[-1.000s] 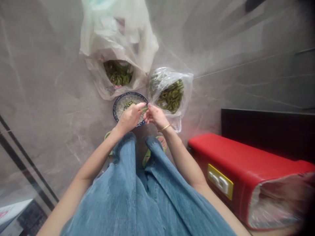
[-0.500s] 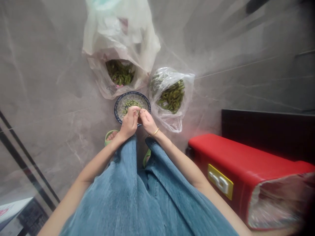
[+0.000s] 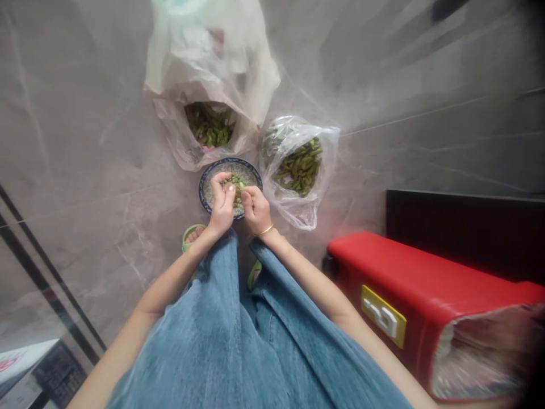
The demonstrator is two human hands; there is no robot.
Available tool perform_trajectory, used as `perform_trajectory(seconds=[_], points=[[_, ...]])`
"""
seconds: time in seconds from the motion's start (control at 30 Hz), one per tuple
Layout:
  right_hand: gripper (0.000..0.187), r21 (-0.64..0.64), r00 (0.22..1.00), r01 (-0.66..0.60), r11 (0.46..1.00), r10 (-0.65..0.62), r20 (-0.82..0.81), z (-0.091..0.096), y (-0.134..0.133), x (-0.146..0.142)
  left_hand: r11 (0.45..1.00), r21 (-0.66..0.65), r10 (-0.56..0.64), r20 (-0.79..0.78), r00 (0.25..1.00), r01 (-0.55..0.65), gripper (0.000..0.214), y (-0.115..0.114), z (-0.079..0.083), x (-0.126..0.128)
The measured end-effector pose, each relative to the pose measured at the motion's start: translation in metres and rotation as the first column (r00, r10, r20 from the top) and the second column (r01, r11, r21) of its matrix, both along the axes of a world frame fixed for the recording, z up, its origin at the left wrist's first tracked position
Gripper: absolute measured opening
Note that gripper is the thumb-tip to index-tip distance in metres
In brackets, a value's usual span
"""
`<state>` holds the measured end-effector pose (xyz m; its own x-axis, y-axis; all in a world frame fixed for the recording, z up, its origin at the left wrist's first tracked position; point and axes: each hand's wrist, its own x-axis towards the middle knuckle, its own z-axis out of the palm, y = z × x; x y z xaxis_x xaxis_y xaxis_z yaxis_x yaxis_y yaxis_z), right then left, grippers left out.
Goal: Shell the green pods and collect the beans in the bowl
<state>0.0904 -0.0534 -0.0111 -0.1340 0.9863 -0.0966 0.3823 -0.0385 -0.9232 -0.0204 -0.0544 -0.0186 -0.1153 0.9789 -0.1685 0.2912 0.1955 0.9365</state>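
While our R hand (image 3: 258,209) pinches a green pod (image 3: 242,186) above the plate (image 3: 208,188), our L hand (image 3: 222,207) curves just beside it; can't tell its grip; beans (image 3: 235,179) lie mid-plate; white bag (image 3: 204,62) beyond its far edge, clear bag (image 3: 327,150) nr R edge, both w/ pods (image 3: 300,169).

Illegible: white characters (image 3: 394,324) on the yellow plate (image 3: 369,295) of a red container (image 3: 409,270), red print (image 3: 8,362) on a box (image 3: 34,351)
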Motion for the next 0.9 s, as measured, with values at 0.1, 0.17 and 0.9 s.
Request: perform_trajectory(seconds=[0.1,0.17,0.9], points=[[0.043,-0.148,0.989,0.068,0.987,-0.086,-0.123,-0.001,-0.004,-0.003,0.998,0.029,-0.051,-0.037,0.998,0.052,0.034,-0.002,-0.003,-0.004],[0.044,-0.263,0.966,0.087,0.961,-0.146,-0.214,-0.005,-0.005,-0.004,0.996,0.025,-0.088,-0.043,0.995,0.089,0.034,-0.004,-0.005,-0.008],[0.055,-0.774,0.764,-0.017,0.633,-0.491,-0.418,-0.008,0.0,-0.006,0.919,0.167,-0.303,-0.276,0.912,0.356,0.031,-0.008,-0.005,-0.02]])
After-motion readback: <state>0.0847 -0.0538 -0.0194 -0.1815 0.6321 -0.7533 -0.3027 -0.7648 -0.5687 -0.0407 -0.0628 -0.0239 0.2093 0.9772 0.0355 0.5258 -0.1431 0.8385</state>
